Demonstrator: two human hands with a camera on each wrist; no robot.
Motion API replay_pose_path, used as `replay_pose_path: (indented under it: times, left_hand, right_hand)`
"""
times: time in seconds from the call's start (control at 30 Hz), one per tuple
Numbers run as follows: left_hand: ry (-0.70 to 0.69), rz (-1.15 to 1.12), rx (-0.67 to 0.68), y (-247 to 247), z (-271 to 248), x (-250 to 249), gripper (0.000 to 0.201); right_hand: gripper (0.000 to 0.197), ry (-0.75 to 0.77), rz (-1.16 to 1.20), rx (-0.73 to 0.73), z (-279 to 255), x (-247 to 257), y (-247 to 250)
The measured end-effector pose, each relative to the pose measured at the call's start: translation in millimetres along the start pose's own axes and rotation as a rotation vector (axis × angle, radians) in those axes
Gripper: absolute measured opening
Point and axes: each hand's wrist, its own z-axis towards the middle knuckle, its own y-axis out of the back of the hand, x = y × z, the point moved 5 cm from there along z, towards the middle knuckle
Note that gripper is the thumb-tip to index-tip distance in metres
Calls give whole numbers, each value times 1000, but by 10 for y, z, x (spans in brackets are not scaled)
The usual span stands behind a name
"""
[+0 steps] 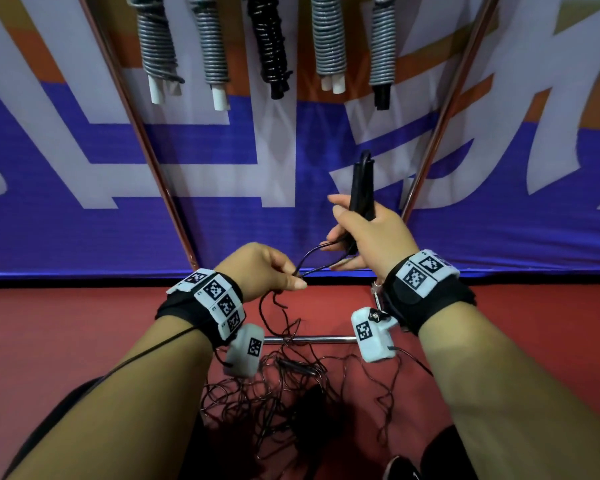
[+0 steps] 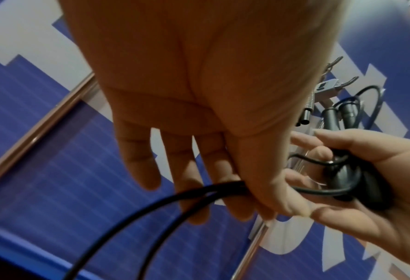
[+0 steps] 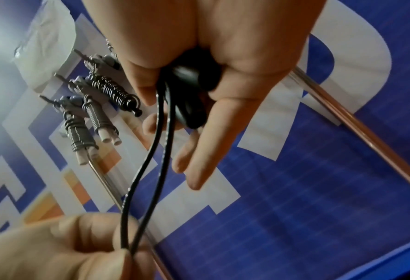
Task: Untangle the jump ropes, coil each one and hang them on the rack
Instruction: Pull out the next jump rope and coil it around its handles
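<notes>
With the right hand (image 1: pixel 368 233) gripping both black handles (image 1: pixel 361 185) upright and the left hand (image 1: pixel 267 268) pinching the doubled black cord (image 1: pixel 312 261) beside them, wind tight, even turns, drawing slack cleanly from the floor tangle (image 1: pixel 284 393).

I hold the two black plastic handles (image 1: pixel 362 188) of a thin black jump rope together, upright, its two cord strands (image 1: pixel 317 259) running down to a loose tangle of dark cord (image 1: pixel 274 393) on the red floor. Five coiled ropes, four grey (image 1: pixel 158 39) and one black (image 1: pixel 270 43), hang on the metal rack (image 1: pixel 160 174).
</notes>
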Motion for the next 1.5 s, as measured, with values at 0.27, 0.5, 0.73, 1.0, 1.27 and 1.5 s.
replay_pose_path:
  times: [0.27,0.5,0.73,1.0,1.27,1.5]
  left_hand:
    - [-112,92,-260,170,44,-47,6]
    - [-195,-93,-338,275,133,-66,16]
    - [-48,-796,-55,250,12,-234,67]
    - [-125,-373,223,3,-85,-303,38]
    - [-323,250,117,-121,-192,-503,38]
    - [-229,-223,-20,-167,-124,-548,29]
  right_hand:
    - [44,-118,-164,234,-81,-146,-133]
    - [62,-108,-268,450,-154,-254,-394]
    - [32,-169,-398,781,-331,-332,-574]
    - [67,-400,-804,858,-354,-688,-506]
    - [25,-461,-1091,484,-203,-677,-262]
    - [23,-163,-1004,-15,108,-458,-96]
